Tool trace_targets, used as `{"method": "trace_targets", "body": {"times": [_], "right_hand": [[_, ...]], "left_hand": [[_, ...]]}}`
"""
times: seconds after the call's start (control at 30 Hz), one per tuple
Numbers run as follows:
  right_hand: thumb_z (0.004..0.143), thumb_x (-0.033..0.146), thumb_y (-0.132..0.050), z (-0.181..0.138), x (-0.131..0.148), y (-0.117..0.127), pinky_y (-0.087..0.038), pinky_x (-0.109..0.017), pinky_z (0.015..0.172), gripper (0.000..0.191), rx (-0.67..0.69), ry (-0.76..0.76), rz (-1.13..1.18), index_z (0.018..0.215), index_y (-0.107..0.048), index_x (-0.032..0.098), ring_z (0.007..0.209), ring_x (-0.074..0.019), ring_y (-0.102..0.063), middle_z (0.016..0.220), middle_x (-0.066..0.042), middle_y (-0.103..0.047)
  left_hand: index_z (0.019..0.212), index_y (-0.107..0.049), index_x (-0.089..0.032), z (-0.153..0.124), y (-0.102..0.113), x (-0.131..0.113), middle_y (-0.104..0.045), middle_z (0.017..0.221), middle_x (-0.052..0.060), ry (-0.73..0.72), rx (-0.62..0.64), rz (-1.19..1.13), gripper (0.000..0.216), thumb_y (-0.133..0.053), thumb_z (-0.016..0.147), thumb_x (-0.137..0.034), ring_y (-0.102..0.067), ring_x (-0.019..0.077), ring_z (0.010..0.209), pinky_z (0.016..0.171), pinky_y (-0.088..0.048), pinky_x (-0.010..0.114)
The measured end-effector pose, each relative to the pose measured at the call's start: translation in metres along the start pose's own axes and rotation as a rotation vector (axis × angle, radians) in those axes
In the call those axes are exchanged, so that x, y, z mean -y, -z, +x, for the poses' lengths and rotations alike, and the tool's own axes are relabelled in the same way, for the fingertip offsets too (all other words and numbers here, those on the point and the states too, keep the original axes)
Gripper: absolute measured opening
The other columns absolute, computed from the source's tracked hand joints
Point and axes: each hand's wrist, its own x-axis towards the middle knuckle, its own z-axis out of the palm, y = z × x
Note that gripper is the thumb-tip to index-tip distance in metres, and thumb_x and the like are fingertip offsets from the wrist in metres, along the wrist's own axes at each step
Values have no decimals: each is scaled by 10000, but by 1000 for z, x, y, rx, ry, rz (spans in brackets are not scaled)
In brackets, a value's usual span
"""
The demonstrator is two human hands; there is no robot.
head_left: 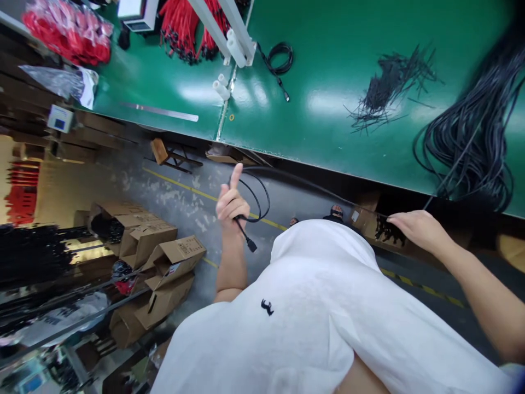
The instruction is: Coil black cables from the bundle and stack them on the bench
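My left hand (232, 203) is closed around a black cable (268, 202), its index finger pointing up. A loop of the cable hangs beside the fingers, and a plug (251, 245) sticks out below the fist. From there the cable stretches across in front of the bench edge towards my right hand (418, 231). The right fingers are pinched together on the cable, near the lower end of a large bundle of black cables (471, 142) that lies on the green bench (328, 148).
A coiled black cable (281, 59) and a pile of thin black ties (385, 87) lie on the bench. Further left are a metal ruler (172, 113), white rollers (221, 89) and red cables (180, 27). Cardboard boxes (151, 235) and a wooden stool (159, 151) stand on the floor.
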Motion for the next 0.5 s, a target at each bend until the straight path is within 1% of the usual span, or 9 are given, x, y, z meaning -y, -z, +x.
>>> {"method": "trace_targets", "body": {"times": [0.07,0.13,0.2,0.27,0.3,0.33,0.4,0.47,0.5], "right_hand": [[1017,411,-399,17,26,29,-453,-418,767,402,31,225,-34,956,-742,210,812,-264,-692,935,-105,-758],[1015,425,-431,37,67,63,-430,-368,736,377,-7,442,14,993,-748,222,755,-209,-669,858,-69,-749],[1014,444,-431,59,103,97,-438,-330,744,384,-84,534,134,996,-749,229,772,-185,-660,862,-56,-749],[1008,477,-430,80,125,124,-452,-296,757,406,-143,540,259,974,-749,228,802,-172,-658,887,-49,-750],[1001,497,-434,89,130,133,-456,-282,757,419,-159,525,305,959,-749,224,808,-168,-657,893,-48,-749],[992,518,-440,98,132,139,-457,-272,753,433,-166,503,337,947,-748,217,806,-165,-656,894,-46,-747],[979,557,-441,113,130,140,-456,-263,742,472,-145,456,377,940,-745,199,800,-164,-653,890,-44,-744],[978,581,-420,121,125,134,-455,-265,729,509,-93,414,402,949,-742,188,790,-166,-646,882,-42,-740],[978,585,-412,124,122,129,-454,-267,725,517,-72,393,412,954,-742,187,785,-168,-644,879,-41,-739]], "left_hand": [[1410,-525,-246,14,-2,25,-443,457,-118,82,31,97,390,-375,1053,-297,-363,14,278,310,-220,98],[1293,-617,-171,29,-8,54,-631,588,-38,192,97,208,346,-508,996,-312,-574,50,427,400,-382,106],[1171,-674,-132,39,-17,80,-761,842,75,266,235,305,333,-651,910,-337,-737,143,741,642,-559,193],[1096,-704,-127,42,-29,99,-773,1031,131,304,414,365,376,-745,833,-391,-740,214,976,874,-573,295],[1069,-713,-121,41,-35,105,-772,1043,142,320,496,374,398,-766,809,-419,-733,228,1007,926,-556,320],[1038,-721,-114,40,-42,110,-777,993,142,344,565,380,409,-770,800,-443,-736,234,986,944,-547,337],[968,-724,-102,36,-51,115,-754,768,102,405,645,372,381,-732,827,-457,-744,229,838,907,-554,368],[916,-716,-106,33,-54,117,-654,573,34,452,640,332,317,-667,876,-417,-707,208,660,800,-569,376],[899,-713,-110,32,-54,117,-605,522,10,467,615,313,294,-640,891,-394,-675,197,587,730,-567,366]]}}
